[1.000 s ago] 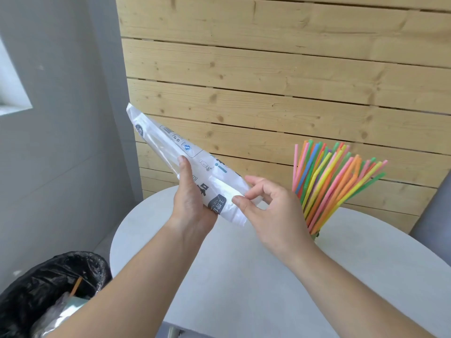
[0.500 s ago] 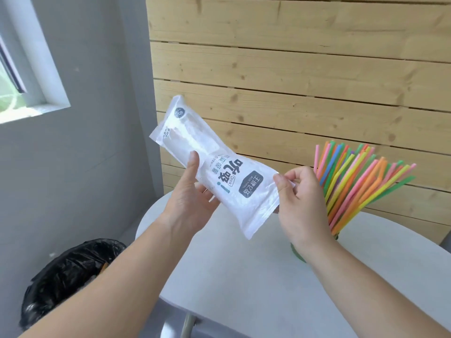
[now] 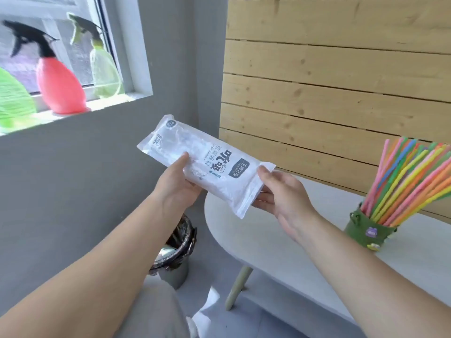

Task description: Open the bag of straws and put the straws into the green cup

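so the bag (image 3: pixel 207 164) is up in the air, left of the cup (image 3: pixel 366 228) and out past the bench (image 3: pixel 280 259) edge, long axis slanting from upper left down toward the cup side. left hand (image 3: pixel 175 189) cradles the middle from below with the thumb clamped on top; right hand (image 3: pixel 283 193) has its grip pinched shut on the sealed end nearest the cup, thumb on the flap. that's the bit everything turns on imo: the seal sits right in the right hand, so the tear probably starts there while the left hand braces. bag looks sealed, contents too pale to make out. the cup sits on the bench, already stuffed with coloured straws (image 3: pixel 405 181) fanning away from the bag. bin (image 3: pixel 175 250) is on the floor below the bag, wood slats behind the cup.
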Demonstrator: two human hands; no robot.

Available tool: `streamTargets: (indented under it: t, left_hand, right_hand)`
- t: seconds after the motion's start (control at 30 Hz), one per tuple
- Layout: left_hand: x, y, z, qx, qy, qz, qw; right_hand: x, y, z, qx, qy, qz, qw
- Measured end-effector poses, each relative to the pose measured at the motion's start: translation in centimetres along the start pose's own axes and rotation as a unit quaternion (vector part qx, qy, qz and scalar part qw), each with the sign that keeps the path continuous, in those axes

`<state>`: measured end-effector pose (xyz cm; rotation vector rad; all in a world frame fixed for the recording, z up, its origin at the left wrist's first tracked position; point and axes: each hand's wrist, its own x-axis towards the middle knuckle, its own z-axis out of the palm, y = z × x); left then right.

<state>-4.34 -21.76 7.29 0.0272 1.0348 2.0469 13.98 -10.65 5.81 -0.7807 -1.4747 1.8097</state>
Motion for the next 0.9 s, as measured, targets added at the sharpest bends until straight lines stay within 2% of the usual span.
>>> streamTargets:
  t: [0.03, 0.1, 0.27, 0.4, 0.53, 0.67, 0.8, 0.9]
  left_hand:
    - [0.0, 0.6, -1.4, -0.012, 0.015, -0.004, 1.000]
    - [0.1, 0.9, -4.2, -0.024, 0.051, -0.017, 0.998]
    - [1.9, -0.4, -12.8, -0.011, 0.154, -0.081, 0.985]
    - [3.9, -0.6, -17.3, 0.076, 0.236, -0.112, 0.962]
    - [6.2, -0.8, -20.3, 0.153, 0.240, -0.088, 0.955]
    - [8.5, -1.2, -21.5, 0.185, 0.238, -0.071, 0.951]
    - [10.2, -2.3, -21.8, 0.217, 0.227, -0.066, 0.947]
    - [11.1, -3.0, -21.2, 0.239, 0.215, -0.048, 0.946]
  right_hand:
    - [0.0, 0.7, 1.3, -0.012, -0.036, 0.018, 0.999]
    - [0.5, 2.2, 3.8, -0.040, -0.059, 0.028, 0.997]
    - [3.6, 5.2, 9.2, -0.189, -0.039, 0.020, 0.981]
    - [6.9, 7.6, 12.6, -0.343, -0.022, -0.037, 0.938]
    - [9.8, 10.2, 15.1, -0.460, -0.014, -0.063, 0.886]
    - [11.8, 12.5, 16.3, -0.510, -0.008, -0.065, 0.858]
    - [12.2, 13.7, 16.9, -0.572, -0.057, -0.060, 0.816]
    - [11.8, 13.9, 17.6, -0.594, -0.065, -0.110, 0.794]
